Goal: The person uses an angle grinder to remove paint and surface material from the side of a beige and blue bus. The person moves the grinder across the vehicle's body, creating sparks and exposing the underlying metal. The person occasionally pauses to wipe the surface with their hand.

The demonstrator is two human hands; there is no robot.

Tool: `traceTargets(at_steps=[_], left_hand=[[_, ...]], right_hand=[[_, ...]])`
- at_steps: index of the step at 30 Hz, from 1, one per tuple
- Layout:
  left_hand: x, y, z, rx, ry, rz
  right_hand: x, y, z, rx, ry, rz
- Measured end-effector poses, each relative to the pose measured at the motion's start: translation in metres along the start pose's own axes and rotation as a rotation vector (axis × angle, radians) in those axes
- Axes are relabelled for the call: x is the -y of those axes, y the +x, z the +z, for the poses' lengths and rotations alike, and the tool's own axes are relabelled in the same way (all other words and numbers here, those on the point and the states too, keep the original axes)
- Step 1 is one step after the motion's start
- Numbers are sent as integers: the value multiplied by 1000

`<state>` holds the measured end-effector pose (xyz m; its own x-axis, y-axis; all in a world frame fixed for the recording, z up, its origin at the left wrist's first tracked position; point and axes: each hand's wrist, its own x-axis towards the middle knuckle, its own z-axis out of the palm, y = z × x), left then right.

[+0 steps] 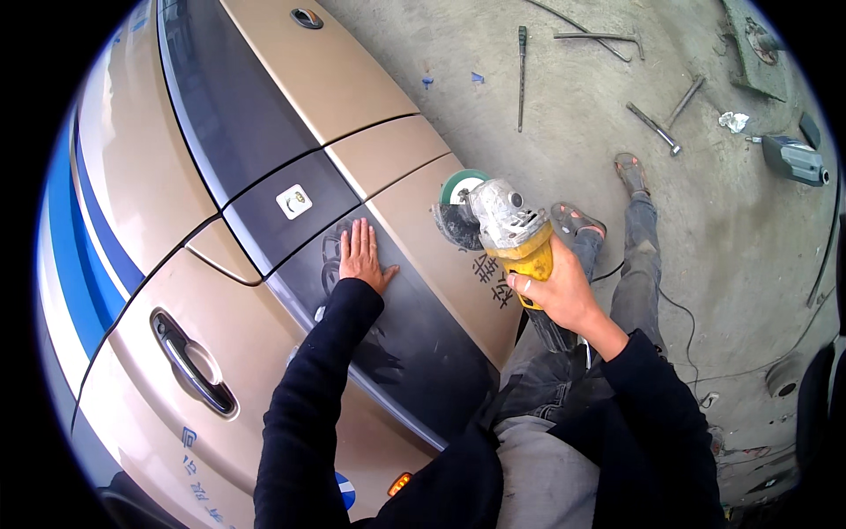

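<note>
My left hand (pixel 360 256) lies flat on the dark grey lower trim (pixel 423 326) of a beige vehicle, fingers spread and nothing held. In my right hand (pixel 564 286) is a yellow and silver angle grinder (pixel 518 231), gripped round its body. The grinder's disc (pixel 462 187), with a green rim and a dark guard below it, is at the beige lower panel (pixel 414 189); whether it touches the metal cannot be told. Dark handwriting marks the panel just below the disc. A small whitish square (pixel 293 202) sits on the trim beyond my left hand.
A black door handle (pixel 192 363) is on the vehicle's left side. On the concrete floor lie a screwdriver (pixel 522 79), metal bars (pixel 599 37), a hammer-like tool (pixel 654 129) and a grey plastic bottle (pixel 793 160). A black cord (pixel 683 309) trails past my legs.
</note>
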<state>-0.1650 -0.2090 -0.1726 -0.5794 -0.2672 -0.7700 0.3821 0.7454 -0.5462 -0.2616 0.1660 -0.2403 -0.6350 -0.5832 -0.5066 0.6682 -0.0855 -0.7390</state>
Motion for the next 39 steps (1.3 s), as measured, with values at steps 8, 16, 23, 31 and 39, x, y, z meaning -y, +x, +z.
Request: traceTargets(at_steps=[8,16,23,31,39], left_hand=[[-107,-96,32,177,-66,276],[-34,-56,6,145,0,210],[-5,-13,2,56,-6,-44],[-55,-66,13,105,-16,95],[-49,-88,8,175,-28,285]], right_hand=[[4,-24,-34,-45,36,13],[5,-27,-54,-97,19,-44],[6,-30,-51,-67,-8,3],[6,-35,-50,-50,-7,13],[4,-32,-52,-104,16,-9]])
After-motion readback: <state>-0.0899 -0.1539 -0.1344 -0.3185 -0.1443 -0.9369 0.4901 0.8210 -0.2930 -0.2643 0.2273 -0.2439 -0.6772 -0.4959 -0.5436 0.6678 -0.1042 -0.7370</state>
